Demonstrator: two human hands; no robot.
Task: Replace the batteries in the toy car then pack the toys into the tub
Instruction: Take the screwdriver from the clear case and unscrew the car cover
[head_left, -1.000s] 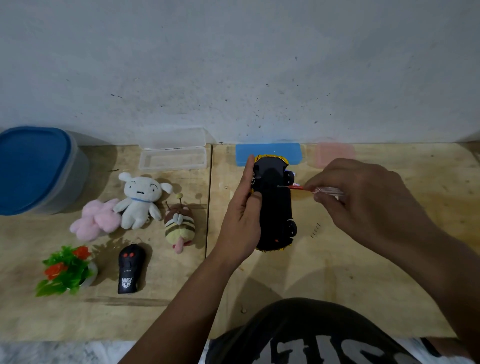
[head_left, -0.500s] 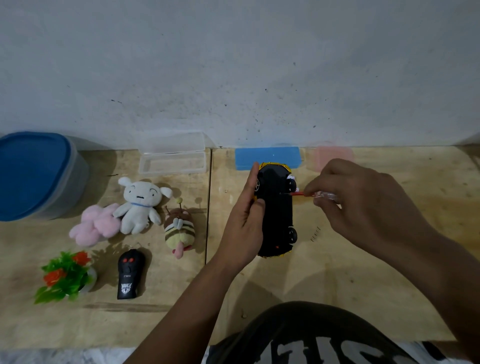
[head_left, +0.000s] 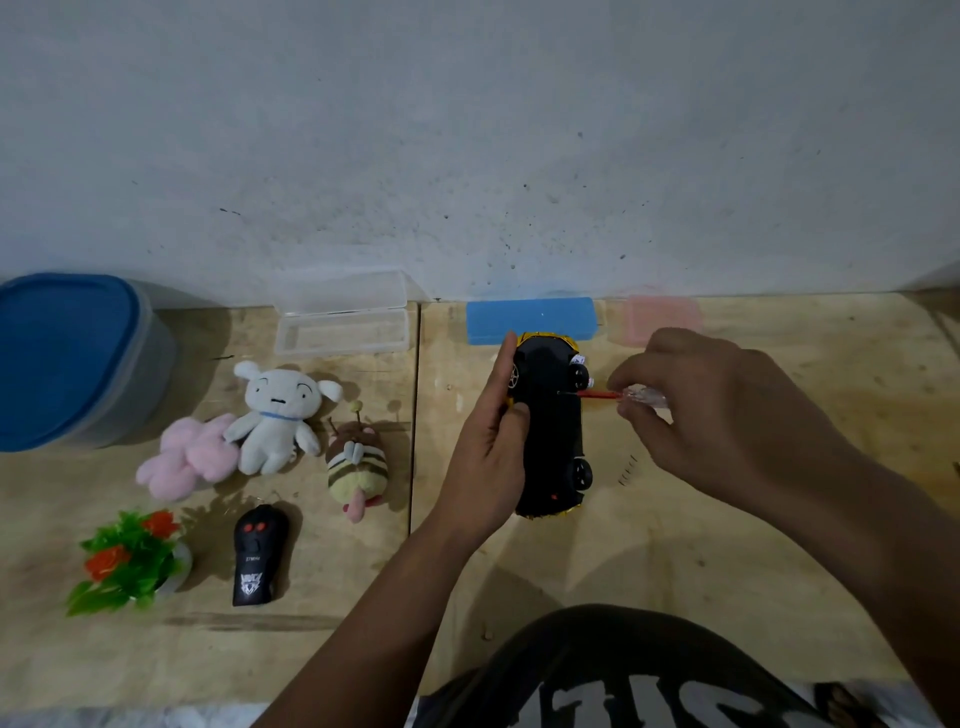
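Black remote (head_left: 258, 555), "27MHz" print, beside toy car (head_left: 550, 431)

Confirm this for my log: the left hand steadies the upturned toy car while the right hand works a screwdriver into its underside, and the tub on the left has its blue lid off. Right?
Not quite. The head view shows the tub with its blue lid on. The rest holds: the left hand steadies the upturned toy car while the right hand works the screwdriver into its underside.

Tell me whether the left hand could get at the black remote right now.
Probably not at once: the left hand grips the toy car. The remote lies uncovered to its left, so letting go would free the way.
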